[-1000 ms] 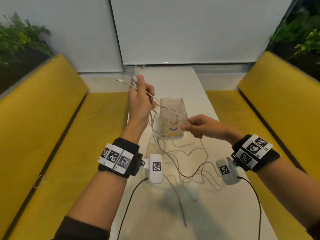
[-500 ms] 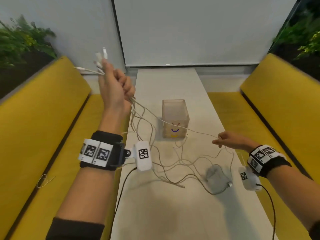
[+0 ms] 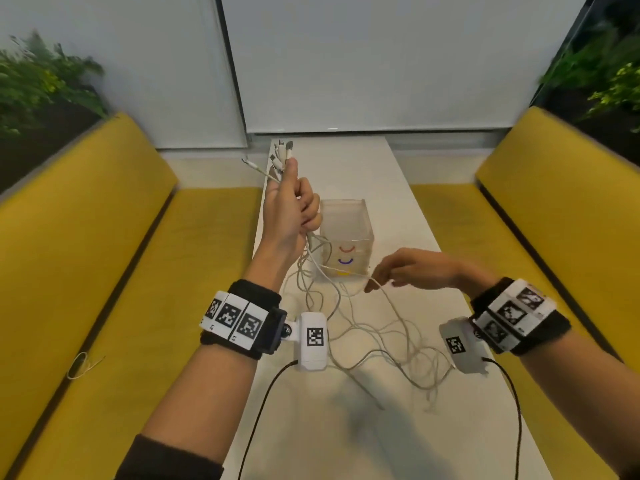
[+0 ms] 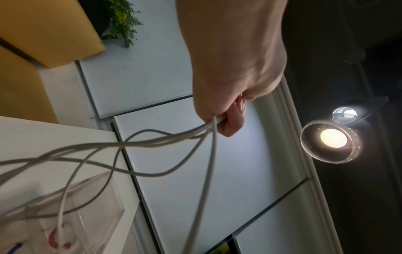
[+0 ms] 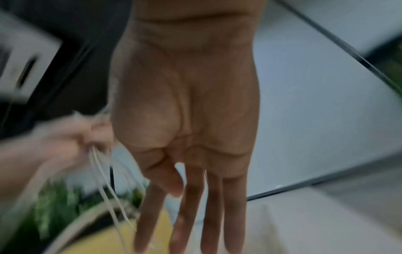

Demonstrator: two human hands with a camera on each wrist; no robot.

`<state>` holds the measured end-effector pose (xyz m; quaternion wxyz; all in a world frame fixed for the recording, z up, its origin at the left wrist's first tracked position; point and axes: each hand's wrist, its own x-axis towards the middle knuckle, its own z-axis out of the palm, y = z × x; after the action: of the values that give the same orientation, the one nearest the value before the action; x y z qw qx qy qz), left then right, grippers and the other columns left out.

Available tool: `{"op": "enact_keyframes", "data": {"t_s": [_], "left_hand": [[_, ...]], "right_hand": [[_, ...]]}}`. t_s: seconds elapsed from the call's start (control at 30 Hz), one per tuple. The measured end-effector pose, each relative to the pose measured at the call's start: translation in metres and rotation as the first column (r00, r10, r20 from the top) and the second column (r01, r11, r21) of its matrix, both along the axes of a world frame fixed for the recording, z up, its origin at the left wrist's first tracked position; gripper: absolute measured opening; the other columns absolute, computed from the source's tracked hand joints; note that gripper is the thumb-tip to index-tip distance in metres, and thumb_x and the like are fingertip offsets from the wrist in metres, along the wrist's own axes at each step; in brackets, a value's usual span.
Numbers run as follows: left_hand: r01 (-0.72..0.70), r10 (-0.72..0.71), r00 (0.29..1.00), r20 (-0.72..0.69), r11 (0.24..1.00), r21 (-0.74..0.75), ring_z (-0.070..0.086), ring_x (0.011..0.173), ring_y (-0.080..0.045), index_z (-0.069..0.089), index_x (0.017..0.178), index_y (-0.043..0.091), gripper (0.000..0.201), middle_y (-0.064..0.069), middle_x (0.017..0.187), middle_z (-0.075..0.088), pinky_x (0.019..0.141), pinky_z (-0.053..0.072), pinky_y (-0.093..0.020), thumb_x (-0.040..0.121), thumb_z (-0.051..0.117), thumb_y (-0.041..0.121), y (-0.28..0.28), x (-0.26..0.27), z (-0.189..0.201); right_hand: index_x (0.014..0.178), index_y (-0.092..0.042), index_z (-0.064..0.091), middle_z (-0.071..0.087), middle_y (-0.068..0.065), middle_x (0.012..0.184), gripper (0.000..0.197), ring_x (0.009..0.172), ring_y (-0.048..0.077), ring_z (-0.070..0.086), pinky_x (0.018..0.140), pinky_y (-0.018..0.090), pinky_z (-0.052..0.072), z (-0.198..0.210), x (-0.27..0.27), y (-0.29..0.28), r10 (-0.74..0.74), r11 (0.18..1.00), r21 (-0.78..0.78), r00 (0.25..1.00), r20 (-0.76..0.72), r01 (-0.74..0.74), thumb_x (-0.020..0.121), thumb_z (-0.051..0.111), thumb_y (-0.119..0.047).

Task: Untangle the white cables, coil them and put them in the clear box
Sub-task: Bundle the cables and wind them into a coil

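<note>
My left hand [image 3: 291, 209] is raised above the table's left edge and grips a bundle of white cables just below their plugs [image 3: 282, 155], which stick up past the fist. In the left wrist view the strands [image 4: 152, 142] fan out of that fist [image 4: 228, 86]. They drop into a loose tangle [image 3: 381, 341] on the table. The clear box [image 3: 356, 230], marked with small coloured arcs, stands just behind and holds no cables. My right hand [image 3: 415, 271] hovers in front of the box with straight fingers [image 5: 191, 206]. One strand [image 3: 375, 282] runs past its fingertips.
The narrow white table [image 3: 346, 438] runs between two yellow benches [image 3: 104, 254] [image 3: 554, 237]. A small loop of wire [image 3: 81, 365] lies on the left bench. Black camera leads hang from both wrists. Plants stand in both far corners.
My left hand swung back from over the left bench to beside the box, still gripping the bundle. My right hand moved left toward the box and its fingers straightened.
</note>
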<state>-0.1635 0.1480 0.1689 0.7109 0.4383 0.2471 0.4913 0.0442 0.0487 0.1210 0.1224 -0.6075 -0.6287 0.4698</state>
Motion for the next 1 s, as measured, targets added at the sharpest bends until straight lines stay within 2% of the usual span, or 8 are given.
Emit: {"op": "enact_keyframes", "data": {"t_s": [0.07, 0.13, 0.27, 0.4, 0.5, 0.63, 0.73, 1.0], "left_hand": [[0.04, -0.039, 0.999, 0.022, 0.999, -0.033, 0.016, 0.037, -0.007, 0.038, 0.048, 0.023, 0.062, 0.003, 0.049, 0.02, 0.036, 0.011, -0.019, 0.108, 0.039, 0.035, 0.002, -0.003, -0.001], [0.076, -0.074, 0.997, 0.025, 0.995, -0.064, 0.016, 0.036, -0.007, 0.038, 0.059, 0.021, 0.05, 0.003, 0.049, 0.021, 0.036, 0.012, -0.016, 0.108, 0.038, 0.031, 0.004, -0.007, -0.004], [0.104, -0.105, 0.994, -0.001, 0.987, -0.126, 0.015, 0.034, -0.007, 0.034, 0.077, 0.022, 0.032, 0.004, 0.049, 0.02, 0.034, 0.014, -0.012, 0.108, 0.038, 0.028, 0.004, -0.014, -0.016], [0.141, -0.145, 0.989, -0.016, 0.975, -0.17, 0.015, 0.034, -0.007, 0.034, 0.079, 0.022, 0.03, 0.004, 0.048, 0.02, 0.034, 0.011, -0.013, 0.109, 0.037, 0.029, 0.002, -0.018, -0.026], [0.173, -0.184, 0.982, -0.048, 0.97, -0.172, 0.014, 0.034, -0.008, 0.025, 0.074, 0.021, 0.038, 0.002, 0.052, 0.014, 0.033, 0.014, -0.012, 0.109, 0.038, 0.031, 0.0, -0.022, -0.034], [0.222, -0.234, 0.97, -0.068, 0.963, -0.151, 0.013, 0.034, -0.009, 0.015, 0.076, 0.02, 0.04, -0.003, 0.057, 0.008, 0.033, 0.015, -0.012, 0.109, 0.036, 0.03, 0.001, -0.031, -0.043], [0.252, -0.263, 0.961, -0.086, 0.961, -0.116, 0.007, 0.039, -0.014, 0.017, 0.072, 0.018, 0.044, -0.006, 0.057, 0.008, 0.034, 0.014, -0.013, 0.109, 0.037, 0.03, 0.005, -0.034, -0.051], [0.165, -0.172, 0.973, -0.155, 0.985, -0.059, 0.018, 0.032, -0.013, 0.028, 0.053, 0.015, 0.051, -0.009, 0.051, 0.008, 0.035, 0.022, -0.015, 0.101, 0.046, 0.016, 0.016, -0.031, -0.071]], "right_hand": [[0.087, -0.023, 0.075, 0.071, -0.007, 0.09, 0.027, 0.093, 0.017, 0.065, 0.087, 0.031, 0.052, -0.022, 0.015, 0.013, -0.056, 0.995, 0.093, 0.932, 0.359, 0.024, 0.087, 0.05, -0.013], [0.076, -0.018, 0.072, 0.063, -0.011, 0.075, 0.027, 0.083, 0.018, 0.062, 0.071, 0.026, 0.047, -0.046, 0.03, 0.024, -0.197, 0.977, 0.167, 0.863, 0.465, 0.133, 0.086, 0.052, -0.002], [0.088, -0.019, 0.067, 0.07, 0.009, 0.1, 0.029, 0.091, 0.025, 0.061, 0.072, 0.027, 0.043, -0.107, 0.052, 0.047, -0.406, 0.913, 0.197, 0.826, 0.39, 0.356, 0.087, 0.047, 0.001], [0.13, -0.016, 0.059, 0.061, 0.018, 0.132, 0.041, 0.106, 0.029, 0.058, 0.092, 0.033, 0.044, -0.17, 0.036, 0.074, -0.422, 0.906, 0.118, 0.849, 0.318, 0.406, 0.095, 0.039, -0.004], [0.139, -0.016, 0.052, 0.057, 0.022, 0.135, 0.042, 0.106, 0.034, 0.06, 0.098, 0.044, 0.049, -0.209, 0.014, 0.093, -0.424, 0.905, 0.094, 0.858, 0.291, 0.416, 0.101, 0.034, -0.012], [0.14, -0.02, 0.051, 0.05, 0.029, 0.135, 0.043, 0.123, 0.044, 0.051, 0.104, 0.053, 0.043, -0.248, 0.002, 0.111, -0.433, 0.893, 0.074, 0.803, 0.41, 0.444, 0.103, 0.037, -0.036], [0.137, -0.013, 0.048, 0.045, 0.025, 0.137, 0.048, 0.122, 0.042, 0.046, 0.103, 0.046, 0.042, -0.261, -0.004, 0.119, -0.413, 0.899, 0.129, 0.717, 0.561, 0.418, 0.1, 0.044, -0.043], [0.098, 0.002, 0.069, 0.071, 0.017, 0.105, 0.02, 0.103, 0.033, 0.066, 0.08, 0.033, 0.049, -0.259, -0.004, 0.111, -0.505, 0.845, 0.179, 0.642, 0.578, 0.504, 0.092, 0.055, -0.012]]}}
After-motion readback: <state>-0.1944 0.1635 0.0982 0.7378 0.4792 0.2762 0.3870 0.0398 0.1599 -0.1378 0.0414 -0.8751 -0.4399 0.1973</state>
